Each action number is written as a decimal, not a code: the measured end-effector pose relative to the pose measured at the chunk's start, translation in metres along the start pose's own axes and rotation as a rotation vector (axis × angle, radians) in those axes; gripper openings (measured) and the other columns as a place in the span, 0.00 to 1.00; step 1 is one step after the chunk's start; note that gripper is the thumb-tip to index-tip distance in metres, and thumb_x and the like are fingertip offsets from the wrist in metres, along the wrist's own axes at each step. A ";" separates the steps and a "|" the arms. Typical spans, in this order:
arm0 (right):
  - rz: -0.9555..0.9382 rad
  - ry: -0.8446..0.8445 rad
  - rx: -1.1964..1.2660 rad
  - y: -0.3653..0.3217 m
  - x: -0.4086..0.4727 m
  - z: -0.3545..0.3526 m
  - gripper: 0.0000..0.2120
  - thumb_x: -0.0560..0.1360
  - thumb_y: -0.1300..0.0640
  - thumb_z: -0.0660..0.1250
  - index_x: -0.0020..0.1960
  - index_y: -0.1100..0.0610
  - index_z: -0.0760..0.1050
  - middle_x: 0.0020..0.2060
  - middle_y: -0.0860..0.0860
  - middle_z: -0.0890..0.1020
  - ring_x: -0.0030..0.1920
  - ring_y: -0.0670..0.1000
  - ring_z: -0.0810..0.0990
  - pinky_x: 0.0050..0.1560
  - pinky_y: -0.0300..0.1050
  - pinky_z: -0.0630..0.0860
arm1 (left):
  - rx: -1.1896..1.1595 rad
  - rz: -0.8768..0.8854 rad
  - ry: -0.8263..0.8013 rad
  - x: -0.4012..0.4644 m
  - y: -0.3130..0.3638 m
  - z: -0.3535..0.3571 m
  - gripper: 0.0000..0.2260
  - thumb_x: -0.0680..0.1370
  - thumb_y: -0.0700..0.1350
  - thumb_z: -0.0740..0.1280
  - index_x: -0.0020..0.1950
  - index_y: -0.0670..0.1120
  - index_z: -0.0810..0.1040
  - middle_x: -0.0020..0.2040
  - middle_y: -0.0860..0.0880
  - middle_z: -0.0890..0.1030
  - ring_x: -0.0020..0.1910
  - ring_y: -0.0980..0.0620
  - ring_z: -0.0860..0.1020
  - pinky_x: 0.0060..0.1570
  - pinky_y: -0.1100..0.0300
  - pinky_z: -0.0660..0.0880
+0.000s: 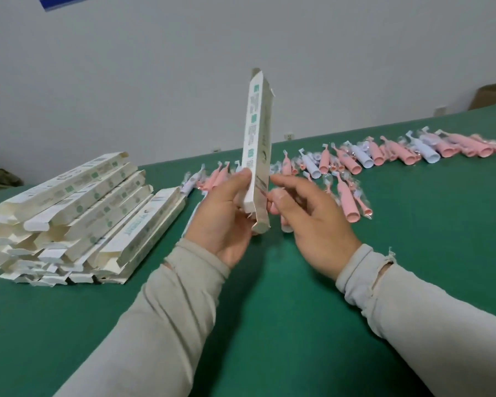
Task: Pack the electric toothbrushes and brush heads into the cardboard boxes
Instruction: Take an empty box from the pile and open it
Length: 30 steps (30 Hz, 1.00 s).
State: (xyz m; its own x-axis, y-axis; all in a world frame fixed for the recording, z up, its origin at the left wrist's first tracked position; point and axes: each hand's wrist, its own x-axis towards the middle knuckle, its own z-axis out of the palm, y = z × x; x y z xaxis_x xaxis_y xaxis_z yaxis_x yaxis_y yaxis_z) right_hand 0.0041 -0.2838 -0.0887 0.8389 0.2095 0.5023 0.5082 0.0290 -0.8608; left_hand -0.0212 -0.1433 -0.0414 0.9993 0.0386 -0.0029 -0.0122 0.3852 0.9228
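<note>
1. The left hand (pixel 224 216) grips a long white box (pixel 257 144) near its lower end, thumb on the front face, fingers curled behind; the box stands nearly upright above the green tabletop (pixel 298 310).
2. The right hand (pixel 307 213) sits just beside the box's lower end, fingers loosely bent, fingertips at its edge; whether it pinches anything there cannot be told.
3. A pile of white boxes (pixel 78 213) with open end flaps lies toward the tabletop's left edge.
4. Pink and white toothbrushes (pixel 355 164) in clear wrappers are spread along the far edge, running toward the far right corner.
</note>
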 end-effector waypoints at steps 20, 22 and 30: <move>0.417 -0.045 0.430 0.005 0.007 -0.002 0.14 0.73 0.53 0.67 0.55 0.58 0.82 0.47 0.57 0.86 0.39 0.54 0.83 0.39 0.50 0.80 | -0.180 0.068 -0.180 0.031 -0.032 -0.016 0.19 0.80 0.56 0.64 0.62 0.43 0.79 0.52 0.40 0.80 0.57 0.36 0.74 0.61 0.40 0.71; 0.543 -0.198 0.740 -0.002 0.004 -0.002 0.20 0.75 0.53 0.63 0.60 0.64 0.80 0.47 0.61 0.85 0.36 0.55 0.81 0.33 0.46 0.79 | -0.240 0.033 -0.207 0.026 -0.029 -0.015 0.24 0.77 0.59 0.66 0.62 0.41 0.77 0.56 0.38 0.80 0.55 0.37 0.77 0.57 0.42 0.70; 0.446 -0.024 0.165 -0.001 -0.004 0.007 0.13 0.81 0.53 0.65 0.46 0.60 0.83 0.36 0.55 0.84 0.33 0.50 0.80 0.40 0.56 0.80 | -0.435 0.044 -0.057 0.026 -0.024 -0.015 0.23 0.73 0.61 0.72 0.55 0.44 0.75 0.36 0.46 0.80 0.36 0.48 0.81 0.44 0.51 0.80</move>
State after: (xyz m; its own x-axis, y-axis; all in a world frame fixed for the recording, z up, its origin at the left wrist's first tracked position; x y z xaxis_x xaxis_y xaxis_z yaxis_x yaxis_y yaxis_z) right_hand -0.0006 -0.2782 -0.0901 0.9624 0.2594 0.0805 0.0601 0.0856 -0.9945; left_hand 0.0042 -0.1378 -0.0699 0.9977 0.0175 0.0655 -0.0571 0.7371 0.6733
